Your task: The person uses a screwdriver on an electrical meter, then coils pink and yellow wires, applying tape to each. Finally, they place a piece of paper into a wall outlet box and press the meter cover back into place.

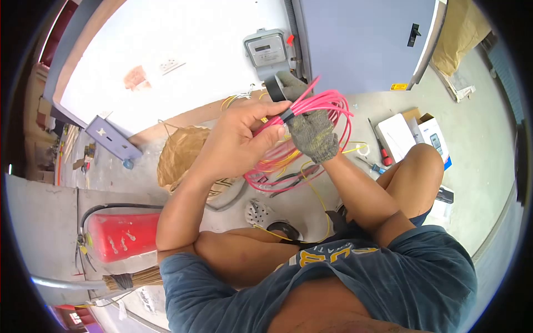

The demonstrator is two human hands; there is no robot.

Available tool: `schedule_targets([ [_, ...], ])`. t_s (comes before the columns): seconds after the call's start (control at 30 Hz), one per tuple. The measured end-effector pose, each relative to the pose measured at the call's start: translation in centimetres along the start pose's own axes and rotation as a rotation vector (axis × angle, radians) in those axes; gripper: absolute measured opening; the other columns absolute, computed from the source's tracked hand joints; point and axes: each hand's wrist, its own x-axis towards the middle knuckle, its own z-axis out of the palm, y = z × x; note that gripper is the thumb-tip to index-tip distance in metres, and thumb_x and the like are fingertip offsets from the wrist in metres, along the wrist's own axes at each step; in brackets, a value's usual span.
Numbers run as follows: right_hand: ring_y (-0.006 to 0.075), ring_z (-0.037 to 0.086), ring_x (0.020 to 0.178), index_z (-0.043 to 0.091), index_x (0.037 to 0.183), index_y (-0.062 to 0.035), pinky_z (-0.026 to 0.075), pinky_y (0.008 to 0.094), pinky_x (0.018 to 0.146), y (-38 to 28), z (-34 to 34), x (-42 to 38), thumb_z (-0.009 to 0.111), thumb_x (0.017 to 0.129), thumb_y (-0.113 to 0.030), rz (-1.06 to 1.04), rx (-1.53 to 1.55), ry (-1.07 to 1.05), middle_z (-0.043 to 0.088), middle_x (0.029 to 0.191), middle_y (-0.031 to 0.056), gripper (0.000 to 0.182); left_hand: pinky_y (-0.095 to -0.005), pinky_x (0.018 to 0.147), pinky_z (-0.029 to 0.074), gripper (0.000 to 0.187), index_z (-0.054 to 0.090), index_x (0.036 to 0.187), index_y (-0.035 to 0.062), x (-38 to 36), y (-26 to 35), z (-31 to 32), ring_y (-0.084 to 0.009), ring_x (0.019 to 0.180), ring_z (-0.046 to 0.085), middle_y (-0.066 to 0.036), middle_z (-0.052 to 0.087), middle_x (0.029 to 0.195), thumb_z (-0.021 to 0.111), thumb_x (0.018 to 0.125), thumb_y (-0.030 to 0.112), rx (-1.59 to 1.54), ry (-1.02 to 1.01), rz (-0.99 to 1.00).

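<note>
A coil of pink-red wire (327,100) hangs between my two hands, with black tape (287,115) wrapped round its bundled strands. My bare left hand (244,130) pinches the coil at the tape, thumb below and fingers above. On my right hand (312,129) is a grey-green knitted glove; its fingers are closed about the coil and a roll of black tape (274,87), which stands above the wrapped spot. Yellow wire (317,191) trails below the coil toward my lap.
An electricity meter (266,50) is on the white wall beside a grey cabinet (361,44). A brown paper bag (180,155) and red extinguisher (122,236) lie to the left. Screwdrivers, a red one (384,152) among them, and an open box (432,136) are at right.
</note>
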Motion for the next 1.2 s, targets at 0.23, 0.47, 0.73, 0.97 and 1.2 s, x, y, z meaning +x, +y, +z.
schedule_targets([
  [0.23,0.0209,0.056,0.118,0.064,0.12,-0.0065,0.049,0.0355,0.097,0.0,-0.8,1.6,0.072,0.085,-0.02,0.035,-0.183,-0.11,0.056,0.134,0.0151,0.038,-0.0304,0.07,0.054,0.066,0.036,0.136,-0.0024,1.3,-2.6,-2.0,-0.0147,0.089,0.06,-0.008,0.057,0.101,0.074,0.083,0.005,-0.299,-0.075,-0.353],
  [0.47,0.0144,0.06,0.091,0.049,0.128,-0.0027,0.054,0.0312,0.078,-0.8,0.4,0.6,0.073,0.085,-0.016,0.557,0.209,0.34,0.06,0.111,0.0069,0.051,-0.0225,0.057,0.044,0.043,0.053,0.129,0.0016,2.1,-6.9,-1.6,-0.0084,0.065,0.053,-0.008,0.066,0.095,0.066,0.088,0.005,-0.419,0.053,-0.216],
  [0.73,0.0275,0.06,0.094,0.058,0.117,-0.0013,0.05,0.0371,0.082,-4.1,1.6,-0.4,0.082,0.072,-0.028,-0.467,-1.185,0.084,0.06,0.105,0.0127,0.057,-0.024,0.065,0.046,0.025,0.065,0.105,-0.0025,1.7,-5.8,-0.3,-0.0082,0.073,0.057,-0.003,0.066,0.088,0.061,0.081,-0.004,-0.074,0.09,-0.237],
  [0.97,0.0255,0.059,0.08,0.068,0.089,-0.0051,0.049,0.0385,0.07,-2.7,1.5,-1.4,0.07,0.079,-0.038,-0.043,-0.8,-0.037,0.064,0.09,0.0089,0.034,-0.0199,0.059,0.041,0.024,0.066,0.105,-0.0007,2.4,-5.7,-4.2,-0.0061,0.063,0.049,0.001,0.058,0.072,0.054,0.085,0.003,-0.159,-0.01,-0.435],
  [1.2,0.0215,0.061,0.068,0.067,0.099,-0.0013,0.053,0.0347,0.07,-0.5,0.1,5.3,0.053,0.093,-0.051,0.4,-0.666,-0.462,0.062,0.072,0.0081,0.052,-0.0298,0.058,0.046,0.048,0.068,0.086,-0.0012,5.8,-3.7,-4.8,-0.0178,0.062,0.058,-0.009,0.062,0.07,0.069,0.077,0.046,0.178,0.159,-0.501],
])
